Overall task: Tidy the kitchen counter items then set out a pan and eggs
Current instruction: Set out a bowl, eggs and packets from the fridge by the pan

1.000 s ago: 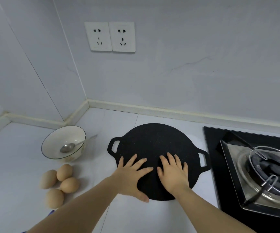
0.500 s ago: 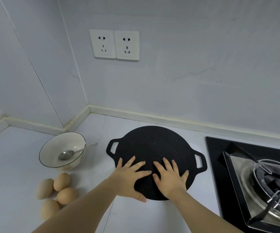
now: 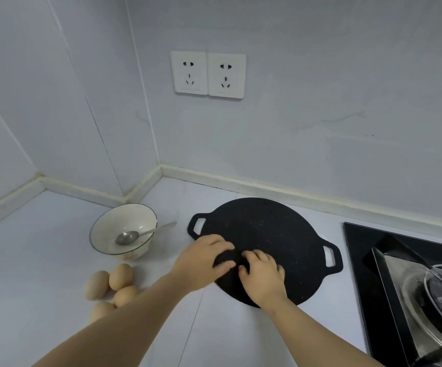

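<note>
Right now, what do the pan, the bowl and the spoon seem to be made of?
Pan: probably coated metal; matte black, finely speckled surface.
Bowl: glazed ceramic, it seems; glossy white with a thin dark rim.
Spoon: metal, likely steel; shiny grey, reflecting light.
</note>
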A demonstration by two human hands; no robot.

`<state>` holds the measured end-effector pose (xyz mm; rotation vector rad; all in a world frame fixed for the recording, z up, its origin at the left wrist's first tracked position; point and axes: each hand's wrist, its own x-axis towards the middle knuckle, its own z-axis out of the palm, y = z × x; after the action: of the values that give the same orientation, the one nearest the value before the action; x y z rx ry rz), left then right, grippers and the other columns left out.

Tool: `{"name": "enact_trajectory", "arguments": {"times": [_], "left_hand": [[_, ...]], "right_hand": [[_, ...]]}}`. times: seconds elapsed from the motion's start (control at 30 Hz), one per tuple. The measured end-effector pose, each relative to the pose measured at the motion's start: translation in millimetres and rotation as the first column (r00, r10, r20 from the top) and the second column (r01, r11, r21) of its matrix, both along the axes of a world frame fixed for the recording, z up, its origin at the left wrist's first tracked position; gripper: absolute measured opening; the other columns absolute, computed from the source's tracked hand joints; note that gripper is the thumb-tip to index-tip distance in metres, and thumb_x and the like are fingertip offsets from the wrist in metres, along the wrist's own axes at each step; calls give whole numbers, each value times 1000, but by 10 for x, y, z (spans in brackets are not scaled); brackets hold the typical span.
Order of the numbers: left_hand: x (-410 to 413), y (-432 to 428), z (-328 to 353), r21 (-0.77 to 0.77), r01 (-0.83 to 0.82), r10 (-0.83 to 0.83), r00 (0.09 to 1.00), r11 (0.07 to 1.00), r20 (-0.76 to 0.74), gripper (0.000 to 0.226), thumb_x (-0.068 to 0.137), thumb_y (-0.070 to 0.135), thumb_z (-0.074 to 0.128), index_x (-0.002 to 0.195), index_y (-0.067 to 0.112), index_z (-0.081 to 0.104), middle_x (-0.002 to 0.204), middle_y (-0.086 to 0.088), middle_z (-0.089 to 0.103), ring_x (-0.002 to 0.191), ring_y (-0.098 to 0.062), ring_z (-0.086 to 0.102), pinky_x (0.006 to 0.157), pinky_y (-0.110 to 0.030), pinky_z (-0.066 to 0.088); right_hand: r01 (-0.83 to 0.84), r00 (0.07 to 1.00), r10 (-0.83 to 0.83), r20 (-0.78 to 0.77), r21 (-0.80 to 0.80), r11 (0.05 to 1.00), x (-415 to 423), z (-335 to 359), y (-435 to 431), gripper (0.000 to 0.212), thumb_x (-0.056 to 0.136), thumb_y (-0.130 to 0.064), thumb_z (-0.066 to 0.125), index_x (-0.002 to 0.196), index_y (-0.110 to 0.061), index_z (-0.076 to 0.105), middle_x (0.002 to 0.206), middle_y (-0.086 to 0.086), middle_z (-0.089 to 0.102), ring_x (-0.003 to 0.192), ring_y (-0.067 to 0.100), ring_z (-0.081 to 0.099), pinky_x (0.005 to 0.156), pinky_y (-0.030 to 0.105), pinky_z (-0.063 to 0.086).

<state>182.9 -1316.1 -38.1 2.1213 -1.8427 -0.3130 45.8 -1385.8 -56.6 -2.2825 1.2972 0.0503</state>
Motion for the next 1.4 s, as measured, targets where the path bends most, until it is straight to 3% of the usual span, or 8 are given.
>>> {"name": "enact_trajectory", "arguments": {"times": [0.23, 0.37, 0.5, 0.6, 0.7, 0.77, 1.1, 1.4], "left_hand": [[654, 483, 184, -531, -496, 571, 821, 687, -29, 16, 67, 5, 56, 71, 11, 71, 72, -7, 63, 68, -30, 60, 61, -27, 41], [797, 730, 286, -515, -635, 607, 754, 576, -250, 14, 76, 9, 57, 81, 11, 70, 82, -6, 59, 82, -14, 51, 65, -27, 35], [1034, 853, 325, -310, -852, 789, 514, 422, -338, 36, 87, 10, 51, 123, 14, 55, 126, -10, 49, 118, -29, 44, 91, -37, 39], [1200, 850, 311, 64, -906, 856, 370, 418, -360, 50, 92, 7, 40, 141, 7, 31, 144, -15, 34, 128, -35, 37, 102, -42, 34], [1256, 797, 302, 282, -875, 859, 241, 394, -452, 39, 91, 1, 34, 131, 0, 36, 124, -20, 47, 88, -36, 59, 90, -46, 51], [1289, 760, 297, 299, -876, 826, 174, 379, -536, 35, 91, -1, 32, 126, 0, 40, 119, -20, 48, 68, -31, 57, 80, -47, 56], [1414, 445, 246, 347, -844, 624, -18, 410, -781, 30, 88, -11, 34, 104, 12, 43, 127, -19, 46, 88, -34, 56, 49, -29, 50], [1470, -63, 131, 360, -825, 488, -119, 436, -865, 29, 84, -13, 41, 100, 10, 46, 125, -13, 48, 105, -40, 59, 64, -34, 54]], "right_hand": [[-125, 980, 112, 164, 72, 990, 627, 137, 367, 40, 97, -26, 39, 137, -21, 44, 142, 0, 44, 129, 21, 42, 107, 38, 34], [-158, 969, 127, 213, 133, 978, 901, 149, 516, 43, 96, -26, 41, 138, -21, 43, 141, 3, 44, 128, 23, 43, 107, 36, 34], [-144, 934, 24, 356, 314, 939, 1145, 208, 603, 49, 93, -27, 49, 141, -17, 40, 142, 4, 44, 130, 21, 43, 106, 27, 34], [-121, 901, -111, 420, 488, 864, 1331, 296, 640, 52, 92, -26, 51, 142, -19, 35, 133, 3, 50, 119, 20, 51, 93, 24, 39], [-135, 827, -313, 466, 707, 694, 1485, 377, 672, 43, 94, -18, 49, 135, -20, 37, 95, -2, 57, 77, 18, 59, 64, 22, 48], [-148, 794, -385, 470, 764, 628, 1545, 398, 658, 35, 95, -12, 47, 128, -23, 40, 85, -2, 55, 67, 18, 59, 56, 21, 51], [-47, 708, -513, 485, 758, 651, 1692, 371, 269, 43, 91, 2, 46, 131, -15, 43, 91, 13, 63, 65, 20, 62, 59, 23, 55], [-12, 621, -580, 528, 746, 666, 1750, 310, -135, 34, 88, 7, 44, 113, -16, 48, 110, 14, 63, 76, 29, 63, 77, 36, 58]]}}
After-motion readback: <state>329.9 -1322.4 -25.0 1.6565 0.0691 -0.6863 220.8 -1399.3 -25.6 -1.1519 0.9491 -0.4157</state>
